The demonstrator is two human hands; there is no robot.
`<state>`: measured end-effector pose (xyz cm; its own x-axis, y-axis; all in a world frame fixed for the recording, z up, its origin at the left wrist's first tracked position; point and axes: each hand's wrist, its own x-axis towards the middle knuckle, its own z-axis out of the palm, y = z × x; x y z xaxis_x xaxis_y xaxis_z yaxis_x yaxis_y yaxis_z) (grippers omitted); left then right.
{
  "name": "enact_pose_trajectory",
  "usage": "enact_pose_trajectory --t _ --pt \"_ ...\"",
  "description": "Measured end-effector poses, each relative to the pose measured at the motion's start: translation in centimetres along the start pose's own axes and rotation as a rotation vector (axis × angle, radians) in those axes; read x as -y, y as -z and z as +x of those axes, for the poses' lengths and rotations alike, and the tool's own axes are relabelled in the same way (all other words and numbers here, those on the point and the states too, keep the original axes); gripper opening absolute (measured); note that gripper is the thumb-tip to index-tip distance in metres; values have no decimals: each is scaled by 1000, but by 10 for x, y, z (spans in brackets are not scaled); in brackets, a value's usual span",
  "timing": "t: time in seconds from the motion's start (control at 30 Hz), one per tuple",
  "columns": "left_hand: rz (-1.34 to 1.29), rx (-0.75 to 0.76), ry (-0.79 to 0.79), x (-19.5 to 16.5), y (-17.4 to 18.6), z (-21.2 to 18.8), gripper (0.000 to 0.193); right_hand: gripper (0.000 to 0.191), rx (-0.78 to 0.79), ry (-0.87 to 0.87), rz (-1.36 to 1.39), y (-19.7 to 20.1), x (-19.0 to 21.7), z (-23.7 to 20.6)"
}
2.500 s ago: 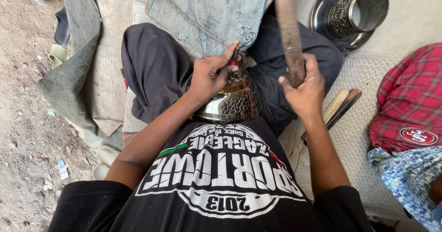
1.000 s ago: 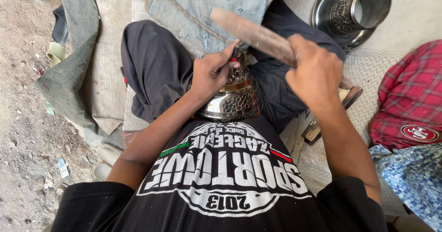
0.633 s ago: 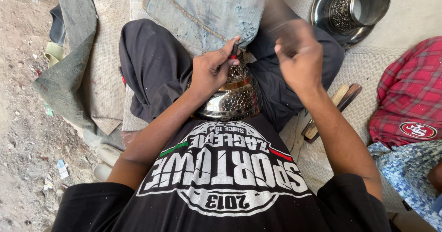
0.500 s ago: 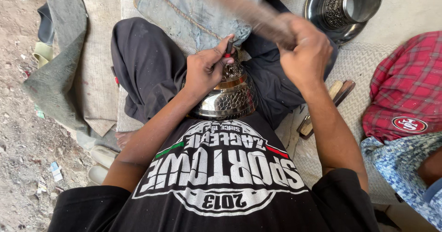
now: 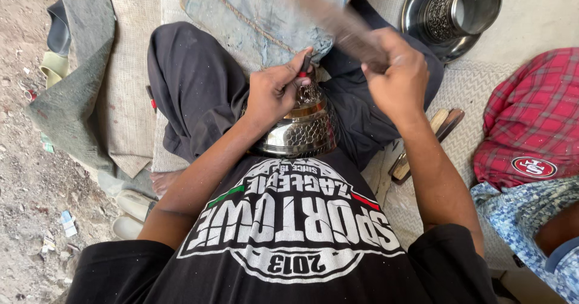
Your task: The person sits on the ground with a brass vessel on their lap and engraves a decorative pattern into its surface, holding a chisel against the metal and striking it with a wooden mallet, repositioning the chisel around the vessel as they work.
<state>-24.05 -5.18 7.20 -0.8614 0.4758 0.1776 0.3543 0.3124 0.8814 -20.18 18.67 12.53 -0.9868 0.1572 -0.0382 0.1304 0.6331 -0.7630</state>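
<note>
Woven mats (image 5: 129, 69) over dusty ground carry the seated person, legs crossed, with a folded denim cloth (image 5: 265, 14) ahead of the knees. Left hand (image 5: 274, 90) is clamped on a thin punch (image 5: 305, 64), its tip set on the top of a shiny patterned metal vessel (image 5: 298, 129) that sits in the lap against the black shirt. Right hand (image 5: 398, 81) is closed around a wooden mallet (image 5: 338, 17), raised above the punch and blurred. Just right of the right forearm, wooden tools (image 5: 425, 144) lie on the mat. Farther off, top right, a metal cup (image 5: 464, 8) lies on a steel plate (image 5: 416, 11). Another person in red plaid (image 5: 537, 111) sits at the right edge.
</note>
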Motion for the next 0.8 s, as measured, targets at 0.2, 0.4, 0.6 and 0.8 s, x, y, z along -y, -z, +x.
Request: enact_pose_trajectory --t 0.2,0.4,0.6,0.8 --pt "-73 -32 -39 3 -2 -1 54 30 -31 31 -175 7 10 -17" --pt "-105 -1 23 0 6 -5 51 40 -27 43 -505 15 22 -34" --pt "-136 -24 73 -3 7 -10 53 45 -34 28 -427 26 13 -24" --pt "-145 -24 55 -4 6 -13 54 42 33 55 -457 37 12 -4"
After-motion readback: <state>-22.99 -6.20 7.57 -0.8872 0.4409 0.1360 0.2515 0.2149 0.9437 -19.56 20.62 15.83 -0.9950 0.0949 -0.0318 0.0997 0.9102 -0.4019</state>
